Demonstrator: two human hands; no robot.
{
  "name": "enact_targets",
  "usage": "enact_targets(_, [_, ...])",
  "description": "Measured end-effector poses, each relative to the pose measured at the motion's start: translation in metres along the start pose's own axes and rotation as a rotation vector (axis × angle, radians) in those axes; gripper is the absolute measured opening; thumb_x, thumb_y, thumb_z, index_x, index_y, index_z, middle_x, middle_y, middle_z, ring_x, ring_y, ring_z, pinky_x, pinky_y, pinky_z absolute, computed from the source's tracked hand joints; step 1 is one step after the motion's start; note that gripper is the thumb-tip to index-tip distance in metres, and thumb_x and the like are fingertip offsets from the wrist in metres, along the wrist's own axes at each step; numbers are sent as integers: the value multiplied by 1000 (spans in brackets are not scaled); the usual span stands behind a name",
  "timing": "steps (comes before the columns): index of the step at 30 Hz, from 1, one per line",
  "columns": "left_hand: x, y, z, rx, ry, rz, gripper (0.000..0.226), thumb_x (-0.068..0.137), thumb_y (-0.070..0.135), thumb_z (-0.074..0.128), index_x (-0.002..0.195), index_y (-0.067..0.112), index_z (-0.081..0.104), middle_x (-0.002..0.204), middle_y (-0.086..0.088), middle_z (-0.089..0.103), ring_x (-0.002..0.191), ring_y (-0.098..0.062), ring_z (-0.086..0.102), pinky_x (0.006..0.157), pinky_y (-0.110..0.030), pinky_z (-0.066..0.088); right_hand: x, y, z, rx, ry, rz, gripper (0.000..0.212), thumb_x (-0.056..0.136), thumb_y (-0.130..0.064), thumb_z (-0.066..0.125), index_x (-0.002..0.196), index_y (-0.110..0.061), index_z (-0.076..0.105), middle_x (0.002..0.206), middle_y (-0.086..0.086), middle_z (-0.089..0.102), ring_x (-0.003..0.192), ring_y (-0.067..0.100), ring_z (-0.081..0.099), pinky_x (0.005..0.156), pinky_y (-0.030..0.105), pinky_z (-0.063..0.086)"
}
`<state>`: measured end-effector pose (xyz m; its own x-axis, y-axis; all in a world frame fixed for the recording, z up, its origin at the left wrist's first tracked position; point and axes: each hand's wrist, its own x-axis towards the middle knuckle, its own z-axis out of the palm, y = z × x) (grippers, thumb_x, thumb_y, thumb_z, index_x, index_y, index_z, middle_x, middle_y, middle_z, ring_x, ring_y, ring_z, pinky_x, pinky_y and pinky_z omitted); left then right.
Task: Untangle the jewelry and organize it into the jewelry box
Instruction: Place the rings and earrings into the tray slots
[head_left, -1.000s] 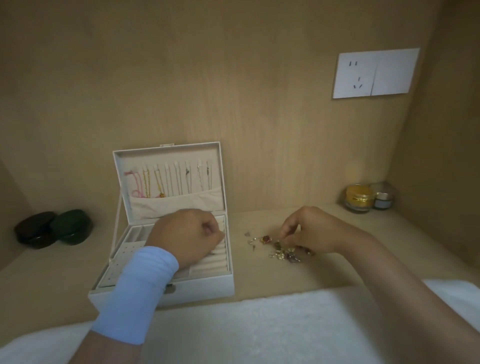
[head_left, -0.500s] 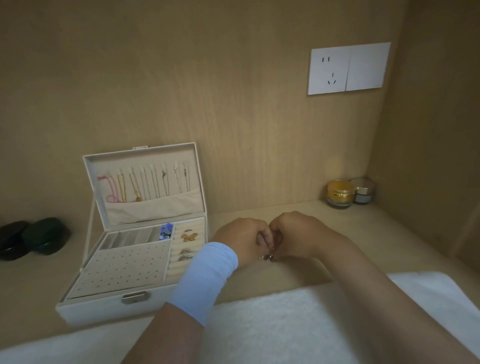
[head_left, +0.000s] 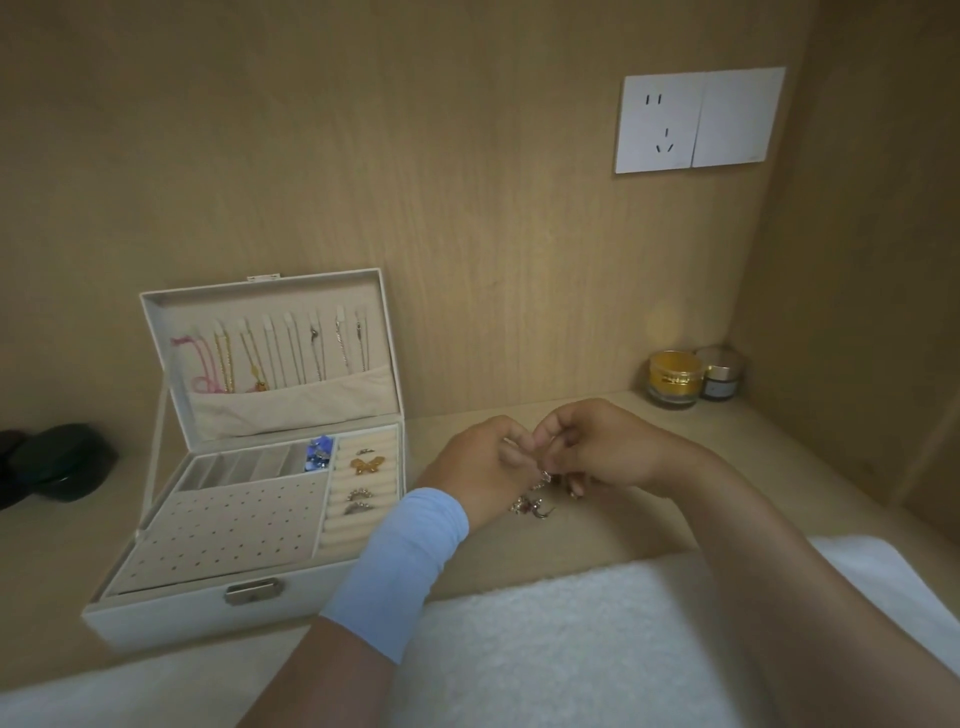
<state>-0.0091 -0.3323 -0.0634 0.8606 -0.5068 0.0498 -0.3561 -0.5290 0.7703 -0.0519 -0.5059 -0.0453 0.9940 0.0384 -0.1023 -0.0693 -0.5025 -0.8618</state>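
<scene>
A white jewelry box (head_left: 208, 613) stands open at the left, with necklaces (head_left: 270, 358) hanging in its lid and several rings (head_left: 363, 478) in the padded ring rolls. To its right a small tangle of jewelry (head_left: 532, 501) lies on the wooden shelf. My left hand (head_left: 478, 467) and my right hand (head_left: 597, 447) meet just above it, fingertips pinching a piece of the tangle between them. Part of the pile is hidden under my fingers.
Two cosmetic jars, a gold one (head_left: 674, 378) and a smaller grey one (head_left: 722, 375), stand in the back right corner. Dark round cases (head_left: 57, 467) sit at the far left. A white fluffy towel (head_left: 519, 649) covers the front edge. A wall socket (head_left: 698, 119) is above.
My left hand left the jewelry box's ring rolls and moved right to join my right hand at the tangle. Both hands now hold a piece slightly above the shelf.
</scene>
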Motion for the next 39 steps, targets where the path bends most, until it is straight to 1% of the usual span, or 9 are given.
enact_targets(3, [-1, 1, -6, -148, -1, -34, 11, 75, 22, 76, 78, 29, 69, 70, 7, 72, 69, -11, 68, 81, -35, 57, -1, -1, -1, 146, -10, 22, 24, 89, 3, 67, 112, -2, 59, 70, 9, 66, 50, 17, 58, 38, 22, 42])
enact_targets(7, [-3, 2, -15, -225, 8, -45, 8, 81, 13, 76, 81, 20, 73, 69, 2, 70, 59, -9, 61, 64, -24, 53, 0, -2, 1, 319, -39, 32, 21, 92, 2, 63, 112, -2, 58, 84, 17, 67, 65, 21, 68, 50, 28, 55])
enact_targets(12, [-5, 4, -23, -304, -30, -61, 14, 88, 4, 68, 88, 17, 70, 71, -4, 66, 56, -7, 60, 50, -17, 46, -1, -4, 2, 487, -74, 11, 23, 92, 6, 61, 113, -1, 60, 87, 17, 70, 74, 22, 72, 57, 28, 58])
enact_targets(17, [-10, 5, -37, -401, 45, -99, 5, 85, 10, 74, 87, 14, 72, 72, -9, 70, 63, -20, 59, 56, -28, 48, -4, -14, 8, 496, -127, -100, 39, 85, 13, 65, 121, 0, 63, 94, 14, 71, 79, 20, 72, 56, 24, 59])
enact_targets(22, [-27, 6, -57, -485, 47, -111, 7, 88, 16, 72, 92, 12, 75, 81, -4, 76, 62, -13, 63, 51, -22, 47, -6, -32, 22, 435, 18, -160, 21, 89, -7, 70, 108, 1, 72, 82, 13, 74, 66, 18, 69, 49, 25, 55])
enact_targets(27, [-46, -2, -85, -530, 10, -143, 12, 92, 17, 66, 101, 12, 73, 92, -3, 77, 64, -9, 61, 55, -20, 44, -3, -54, 42, 457, 49, -177, 13, 88, -10, 72, 97, -1, 73, 85, 13, 74, 62, 20, 66, 44, 26, 49])
enact_targets(30, [-55, -11, -105, -499, 43, -116, 11, 90, 14, 68, 99, 9, 72, 89, -4, 77, 63, -10, 60, 52, -19, 44, 4, -74, 58, 440, 33, -190, 10, 88, -10, 72, 96, -3, 73, 83, 12, 74, 60, 20, 65, 42, 26, 46])
enact_targets(34, [-66, -29, -144, -345, 142, -45, 7, 83, 14, 75, 90, 11, 73, 71, 3, 73, 61, -9, 62, 55, -16, 48, 24, -107, 86, 379, 22, -213, 13, 86, -11, 75, 98, -5, 74, 87, 9, 76, 58, 18, 66, 39, 25, 44])
enact_targets(39, [-71, -67, -187, -66, 275, -32, 5, 84, 26, 74, 87, 26, 78, 87, 11, 75, 83, 0, 66, 74, -13, 46, 59, -142, 123, 190, -10, -202, 13, 86, -15, 77, 98, -10, 75, 83, 7, 77, 57, 17, 68, 41, 24, 43])
